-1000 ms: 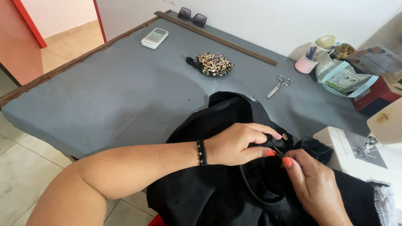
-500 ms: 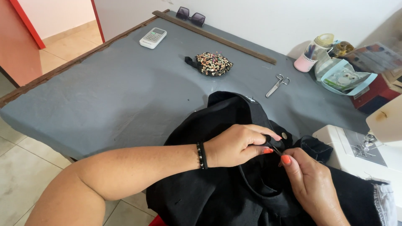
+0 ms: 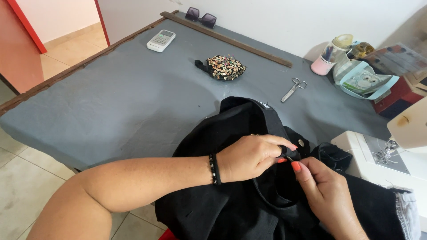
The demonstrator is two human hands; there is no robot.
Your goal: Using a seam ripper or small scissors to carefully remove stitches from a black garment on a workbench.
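Fingers (image 3: 279, 143) of the left hand (image 3: 251, 156) pinch the black garment (image 3: 240, 209); right hand (image 3: 322, 193) at four o'clock pinches the same fold, scissors (image 3: 292, 89) at twelve on the counter (image 3: 124, 106)

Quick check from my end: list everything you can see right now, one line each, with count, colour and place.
black garment: one, black, near table edge, under both hands
metal snap button: one, silver, on the garment by the fingertips
scissors: one pair, silver, on table right of centre
beaded pouch: one, multicoloured, table centre back
remote control: one, white, far left of table
sunglasses: one pair, dark, far edge by wall
wooden strip: one, brown, along far edge
table: one, grey cover
sewing machine: one, white, right
bracelet: one, black, left wrist
left hand: pinching the garment
right hand: fingertips at the same spot
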